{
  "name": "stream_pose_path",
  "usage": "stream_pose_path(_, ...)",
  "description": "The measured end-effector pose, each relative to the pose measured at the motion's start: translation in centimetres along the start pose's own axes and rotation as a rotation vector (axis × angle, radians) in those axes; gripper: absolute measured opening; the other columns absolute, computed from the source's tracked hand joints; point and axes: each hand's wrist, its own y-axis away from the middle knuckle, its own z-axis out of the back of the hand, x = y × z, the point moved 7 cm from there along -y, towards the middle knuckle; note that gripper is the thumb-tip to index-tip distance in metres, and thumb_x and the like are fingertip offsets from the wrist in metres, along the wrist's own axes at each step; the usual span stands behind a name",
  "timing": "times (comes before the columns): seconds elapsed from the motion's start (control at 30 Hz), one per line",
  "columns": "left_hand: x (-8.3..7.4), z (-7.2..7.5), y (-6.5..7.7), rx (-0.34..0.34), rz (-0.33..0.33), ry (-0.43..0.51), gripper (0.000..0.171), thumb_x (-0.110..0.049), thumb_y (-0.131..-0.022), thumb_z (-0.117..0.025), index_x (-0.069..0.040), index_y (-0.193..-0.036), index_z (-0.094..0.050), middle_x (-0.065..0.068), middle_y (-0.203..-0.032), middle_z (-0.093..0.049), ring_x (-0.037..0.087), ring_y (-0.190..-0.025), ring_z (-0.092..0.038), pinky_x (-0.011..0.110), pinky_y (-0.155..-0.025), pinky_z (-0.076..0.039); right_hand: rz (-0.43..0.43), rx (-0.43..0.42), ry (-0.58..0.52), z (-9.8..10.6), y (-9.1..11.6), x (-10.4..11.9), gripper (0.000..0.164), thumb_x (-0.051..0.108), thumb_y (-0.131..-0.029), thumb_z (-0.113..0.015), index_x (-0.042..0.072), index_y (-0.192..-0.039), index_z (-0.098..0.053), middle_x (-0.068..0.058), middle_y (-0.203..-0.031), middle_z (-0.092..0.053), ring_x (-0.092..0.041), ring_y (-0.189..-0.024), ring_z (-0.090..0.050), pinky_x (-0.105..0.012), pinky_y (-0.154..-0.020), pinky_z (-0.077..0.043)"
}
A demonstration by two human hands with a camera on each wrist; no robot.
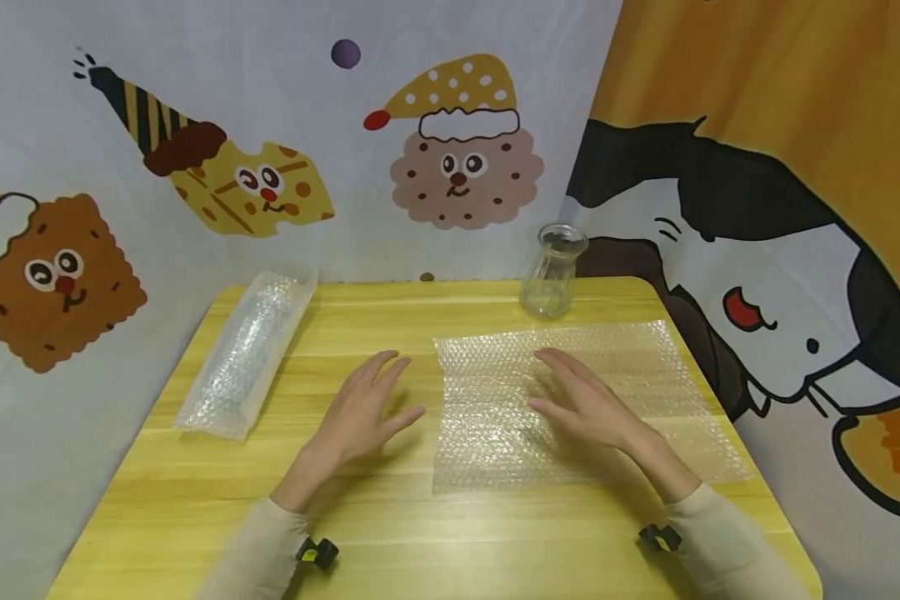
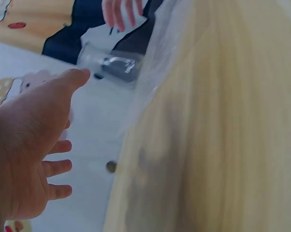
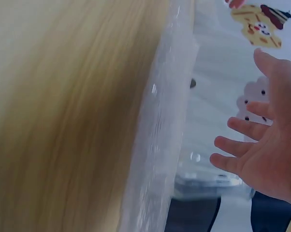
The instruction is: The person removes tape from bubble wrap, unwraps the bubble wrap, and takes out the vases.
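A flat sheet of bubble wrap [image 1: 487, 417] lies on the right half of the wooden table. Over it hovers my right hand [image 1: 588, 408], its fingers spread and holding nothing. My left hand [image 1: 363, 408] is above the wood just left of the sheet, fingers also apart and holding nothing. Behind the sheet, near the back edge, a clear glass vase [image 1: 551, 279] with a flared rim stands upright. At the left lies a long bundle in bubble wrap [image 1: 247, 358]; what is inside cannot be made out. The right wrist view shows the right hand [image 3: 261, 130] with palm visible.
The yellow wooden table [image 1: 375, 533] has rounded corners. A white cloth backdrop [image 1: 270, 67] with cartoon figures hangs behind it, and an orange printed cloth [image 1: 795, 83] hangs on the right. Each sleeve carries a small black device [image 1: 317, 552] at the wrist.
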Motion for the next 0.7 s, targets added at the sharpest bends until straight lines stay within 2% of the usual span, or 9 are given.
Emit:
stream_pose_path(0.1, 1.2, 1.7, 0.5, -0.025, 0.027, -0.016, 0.085, -0.055, -0.104, -0.078, -0.01, -0.17, -0.049, 0.023, -0.176, -0.046, 0.048, -0.163, -0.045, 0.073, -0.132, -0.04, 0.026, 0.016, -0.023, -1.0, -1.2, 1.1, 0.085, 0.048, -0.109, -0.073, 0.01, -0.176, -0.037, -0.02, -0.182, -0.038, -0.047, -0.168, -0.038, -0.072, -0.138, -0.032)
stream_pose_path(0.37, 4.4, 6.1, 2.2, -0.111, 0.108, -0.038, 0.082, -0.046, -0.104, -0.082, -0.006, -0.168, -0.05, 0.026, -0.173, -0.046, 0.053, -0.154, -0.051, 0.077, -0.121, -0.049, 0.06, 0.108, -0.087, -3.9, -5.0, 4.2, 0.089, 0.059, -0.109, -0.067, 0.019, -0.18, -0.03, -0.015, -0.187, -0.029, -0.043, -0.173, -0.031, -0.072, -0.139, -0.028)
stream_pose_path(0.53, 6.0, 8.2, 3.2, -0.151, 0.159, -0.042, 0.082, -0.044, -0.103, -0.082, -0.006, -0.168, -0.049, 0.028, -0.174, -0.045, 0.057, -0.156, -0.047, 0.082, -0.121, -0.044, 0.1, 0.132, -0.09, -5.4, -7.3, 6.5, 0.09, 0.063, -0.11, -0.064, 0.019, -0.18, -0.029, -0.013, -0.188, -0.027, -0.04, -0.174, -0.03, -0.069, -0.14, -0.028)
stream_pose_path(0.7, 7.7, 10.4, 4.3, -0.213, 0.2, -0.038, 0.082, -0.041, -0.102, -0.084, -0.005, -0.167, -0.05, 0.029, -0.174, -0.045, 0.059, -0.156, -0.044, 0.086, -0.119, -0.041, 0.137, 0.137, -0.157, -7.1, -9.6, 8.6, 0.088, 0.063, -0.111, -0.063, 0.023, -0.18, -0.028, -0.01, -0.188, -0.028, -0.037, -0.174, -0.031, -0.065, -0.142, -0.027)
